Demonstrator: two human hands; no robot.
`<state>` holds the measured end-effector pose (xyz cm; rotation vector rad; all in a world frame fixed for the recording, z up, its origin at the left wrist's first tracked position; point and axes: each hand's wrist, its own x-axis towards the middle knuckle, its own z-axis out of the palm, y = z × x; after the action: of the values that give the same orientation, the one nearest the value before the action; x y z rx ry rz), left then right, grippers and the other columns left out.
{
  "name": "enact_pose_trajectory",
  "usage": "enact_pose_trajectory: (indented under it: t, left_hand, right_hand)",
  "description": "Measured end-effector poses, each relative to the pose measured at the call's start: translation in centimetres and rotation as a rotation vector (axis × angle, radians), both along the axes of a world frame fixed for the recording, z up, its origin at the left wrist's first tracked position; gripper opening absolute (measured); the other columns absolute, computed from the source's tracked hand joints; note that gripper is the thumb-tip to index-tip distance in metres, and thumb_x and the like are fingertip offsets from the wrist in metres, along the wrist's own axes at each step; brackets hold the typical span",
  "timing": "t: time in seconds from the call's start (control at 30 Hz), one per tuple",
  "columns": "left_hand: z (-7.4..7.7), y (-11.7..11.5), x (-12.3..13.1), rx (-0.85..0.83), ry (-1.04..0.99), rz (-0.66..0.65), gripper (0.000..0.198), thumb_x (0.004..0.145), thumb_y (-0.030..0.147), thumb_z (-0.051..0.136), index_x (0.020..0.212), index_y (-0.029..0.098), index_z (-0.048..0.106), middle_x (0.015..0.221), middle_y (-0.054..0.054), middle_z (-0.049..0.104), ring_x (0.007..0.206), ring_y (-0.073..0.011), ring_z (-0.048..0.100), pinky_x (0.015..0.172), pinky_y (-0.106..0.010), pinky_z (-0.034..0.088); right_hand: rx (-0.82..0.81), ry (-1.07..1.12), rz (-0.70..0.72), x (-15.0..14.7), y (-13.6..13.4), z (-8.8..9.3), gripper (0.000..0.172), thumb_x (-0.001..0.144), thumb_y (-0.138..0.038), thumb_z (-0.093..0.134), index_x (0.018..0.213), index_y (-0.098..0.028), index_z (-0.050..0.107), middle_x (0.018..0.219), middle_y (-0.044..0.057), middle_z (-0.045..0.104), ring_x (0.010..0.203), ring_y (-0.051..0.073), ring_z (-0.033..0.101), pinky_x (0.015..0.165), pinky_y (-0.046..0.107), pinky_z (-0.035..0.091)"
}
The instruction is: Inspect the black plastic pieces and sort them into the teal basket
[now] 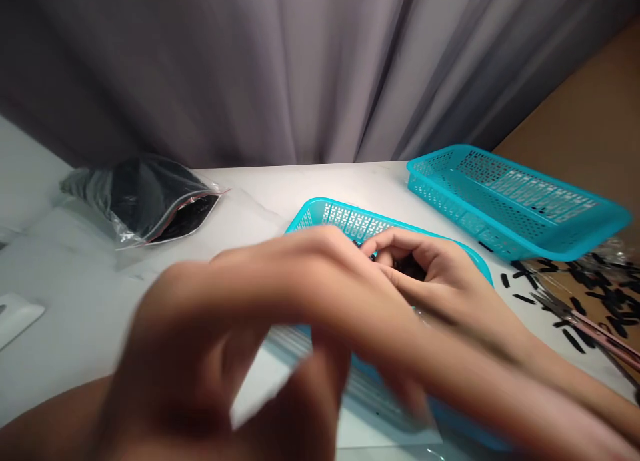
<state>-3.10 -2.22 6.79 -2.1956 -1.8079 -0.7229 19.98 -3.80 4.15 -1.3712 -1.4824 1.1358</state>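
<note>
Two hands work over a teal plastic basket (350, 221), which is the landmark here. Its far rim shows above them, while the rest is mostly covered. The right hand (430, 274) sits over the basket's far half, fingers curled closed around a small dark piece (407, 267). The piece is mostly hidden, so its exact shape is hard to tell. The left hand (220, 354) is closer to the camera and blurred, reaching across the basket's near side with its fingertips beside the right hand; whether it is open or closed cannot be told.

Beyond the basket's right end is a second teal basket (550, 244), set well apart with open white surface (100, 294) between them. Left of the landmark, near the surface's back edge, lies one clear zip bag (145, 204) of black contents. To its right, past the second basket, brown cardboard (590, 114) carries dozens of loose black strips (573, 341), too many to count, and a pink-handled metal tool (600, 327). A grey curtain (250, 67) hangs behind the back edge
</note>
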Motion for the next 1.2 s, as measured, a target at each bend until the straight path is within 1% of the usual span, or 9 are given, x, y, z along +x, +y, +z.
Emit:
enact_pose_trajectory:
  t: [0.03,0.1,0.13,0.17,0.27,0.4,0.53,0.93,1.2]
  left_hand:
    - [0.2,0.7,0.6,-0.048,-0.063,-0.142,0.049,0.101,0.053,0.039,0.087,0.023,0.075,0.070,0.001,0.071,0.071,-0.0131,0.069,0.051,-0.020,0.055]
    - [0.0,2.0,1.8,-0.173,-0.268,-0.501,0.026,0.095,0.042,0.057,0.102,0.023,0.074,0.090,0.002,0.075,0.080,-0.0122,0.069,0.063,-0.021,0.057]
    - [-0.3,2.5,2.3,-0.232,-0.373,-0.648,0.019,0.091,0.033,0.064,0.104,0.023,0.073,0.096,0.002,0.075,0.081,-0.0121,0.068,0.066,-0.021,0.057]
    - [-0.7,3.0,2.7,-0.274,-0.457,-0.733,0.017,0.087,0.025,0.068,0.103,0.022,0.073,0.097,0.002,0.075,0.081,-0.0116,0.067,0.067,-0.022,0.055]
    - [-1.6,3.8,3.2,-0.327,-0.573,-0.788,0.013,0.084,0.014,0.071,0.094,0.021,0.075,0.085,0.003,0.073,0.075,-0.0088,0.063,0.065,-0.020,0.050]
    - [-1.8,3.9,3.1,-0.348,-0.633,-0.844,0.018,0.084,0.012,0.073,0.099,0.022,0.076,0.086,0.004,0.074,0.077,-0.0082,0.064,0.068,-0.019,0.049]
    - [-1.6,4.0,3.2,-0.372,-0.666,-0.813,0.008,0.084,0.013,0.074,0.088,0.020,0.077,0.082,0.003,0.075,0.074,-0.0086,0.066,0.066,-0.021,0.050]
    - [-1.8,3.9,3.1,-0.378,-0.669,-0.784,0.009,0.081,0.013,0.078,0.086,0.021,0.078,0.081,0.004,0.076,0.074,-0.0090,0.066,0.069,-0.022,0.051]
    - [-1.8,3.9,3.1,-0.336,-0.673,-0.797,0.010,0.077,0.010,0.080,0.080,0.020,0.077,0.075,0.004,0.075,0.070,-0.0097,0.063,0.067,-0.023,0.050]
  right_hand:
    - [0.016,0.003,0.002,0.0,0.0,0.1,0.020,0.086,-0.040,0.070,0.088,-0.020,0.069,0.070,0.000,0.060,0.061,0.013,0.049,0.053,0.026,0.038]
    - [0.060,-0.007,0.000,-0.1,-0.1,0.1,0.016,0.086,-0.036,0.072,0.087,-0.021,0.069,0.066,-0.003,0.057,0.059,0.011,0.048,0.053,0.025,0.037]
    - [0.081,-0.019,-0.007,-0.1,-0.2,0.1,0.014,0.086,-0.035,0.072,0.087,-0.021,0.069,0.064,-0.004,0.056,0.058,0.011,0.047,0.053,0.024,0.036]
    - [0.098,-0.034,-0.015,-0.1,-0.2,0.2,0.012,0.087,-0.033,0.072,0.087,-0.021,0.069,0.063,-0.005,0.055,0.057,0.010,0.047,0.052,0.023,0.036]
    - [0.137,-0.090,-0.036,-0.2,-0.3,0.3,0.009,0.088,-0.030,0.071,0.087,-0.021,0.068,0.063,-0.006,0.056,0.057,0.009,0.047,0.051,0.022,0.035]
    - [0.160,-0.131,-0.034,-0.4,-0.3,0.3,0.009,0.089,-0.029,0.069,0.087,-0.021,0.068,0.062,-0.006,0.056,0.055,0.009,0.045,0.049,0.022,0.035]
    - [0.169,-0.139,-0.040,-0.3,-0.3,0.3,0.008,0.090,-0.029,0.069,0.088,-0.020,0.068,0.061,-0.006,0.055,0.053,0.008,0.043,0.047,0.022,0.033]
    - [0.174,-0.094,-0.043,-0.2,-0.4,0.5,0.008,0.090,-0.026,0.069,0.087,-0.019,0.067,0.061,-0.006,0.054,0.051,0.007,0.042,0.044,0.022,0.031]
    - [0.185,-0.107,-0.033,-0.1,-0.3,0.5,0.006,0.089,-0.023,0.067,0.087,-0.018,0.065,0.060,-0.006,0.055,0.052,0.007,0.043,0.047,0.022,0.033]
